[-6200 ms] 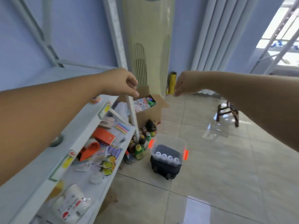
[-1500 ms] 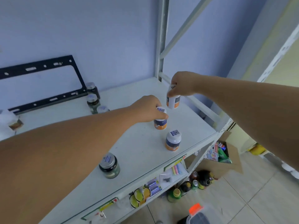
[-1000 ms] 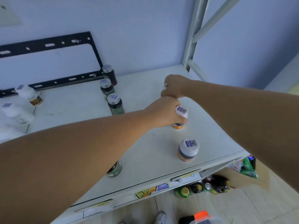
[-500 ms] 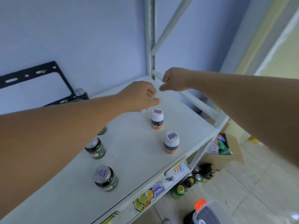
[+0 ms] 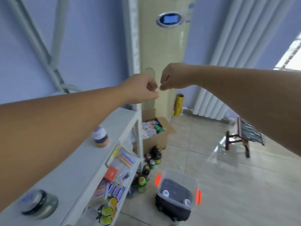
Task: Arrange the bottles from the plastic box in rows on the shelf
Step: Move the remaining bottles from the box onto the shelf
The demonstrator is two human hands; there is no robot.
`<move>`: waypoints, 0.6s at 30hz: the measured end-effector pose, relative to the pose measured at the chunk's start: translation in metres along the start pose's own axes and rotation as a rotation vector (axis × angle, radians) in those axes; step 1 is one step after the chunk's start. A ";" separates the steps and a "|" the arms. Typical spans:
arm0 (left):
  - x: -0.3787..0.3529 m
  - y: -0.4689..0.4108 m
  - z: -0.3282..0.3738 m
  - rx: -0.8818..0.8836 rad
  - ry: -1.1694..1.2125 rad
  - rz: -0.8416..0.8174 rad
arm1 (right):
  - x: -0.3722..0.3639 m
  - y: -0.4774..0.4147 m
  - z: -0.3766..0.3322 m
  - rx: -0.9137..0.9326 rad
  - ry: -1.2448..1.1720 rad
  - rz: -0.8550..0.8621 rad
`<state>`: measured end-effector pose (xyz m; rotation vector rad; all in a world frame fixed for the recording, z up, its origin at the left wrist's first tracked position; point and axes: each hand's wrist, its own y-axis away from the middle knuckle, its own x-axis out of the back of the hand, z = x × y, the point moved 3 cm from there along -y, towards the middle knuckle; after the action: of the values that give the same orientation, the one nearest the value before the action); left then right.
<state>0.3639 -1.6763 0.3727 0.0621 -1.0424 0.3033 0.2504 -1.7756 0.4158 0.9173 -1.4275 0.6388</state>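
Both my hands hang in the air past the shelf's right end, close together and holding nothing. My left hand (image 5: 144, 88) has its fingers curled in, thumb against fingertips. My right hand (image 5: 172, 77) is curled too, fingers pointing down. On the white top shelf (image 5: 76, 170) stand a white-capped bottle (image 5: 101, 139) with an orange base and, blurred at the near left, a dark jar (image 5: 39, 203) with a silver lid. The clear plastic box (image 5: 191, 181) with orange latches sits on the floor on a black case (image 5: 172, 212). Two white-capped bottles (image 5: 165, 192) show inside it.
A lower shelf (image 5: 117, 173) holds stationery and cards. An open cardboard box (image 5: 156, 134) and several bottles (image 5: 152, 160) stand on the floor beside the shelf post. A tall air conditioner (image 5: 169, 54), a yellow roll (image 5: 178, 105) and a wooden stool (image 5: 241, 137) lie beyond.
Both hands have let go of the bottles on the shelf and lifted away. The view has swung right from the shelf top toward the floor and the plastic box.
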 end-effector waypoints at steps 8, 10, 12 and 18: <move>-0.139 -0.062 0.062 -0.057 -0.079 -0.361 | -0.093 0.037 0.144 -0.205 -0.032 -0.195; -0.178 -0.069 0.061 -0.045 -0.095 -0.427 | -0.131 0.044 0.174 -0.228 -0.065 -0.273; -0.221 -0.071 0.054 -0.017 -0.105 -0.495 | -0.172 0.051 0.198 -0.260 -0.122 -0.346; -0.342 -0.053 0.002 0.118 -0.139 -0.763 | -0.310 0.062 0.235 -0.352 -0.296 -0.540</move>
<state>0.2175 -1.8021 0.0855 0.5780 -1.0624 -0.3384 0.0473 -1.8921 0.0987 1.0794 -1.4041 -0.1543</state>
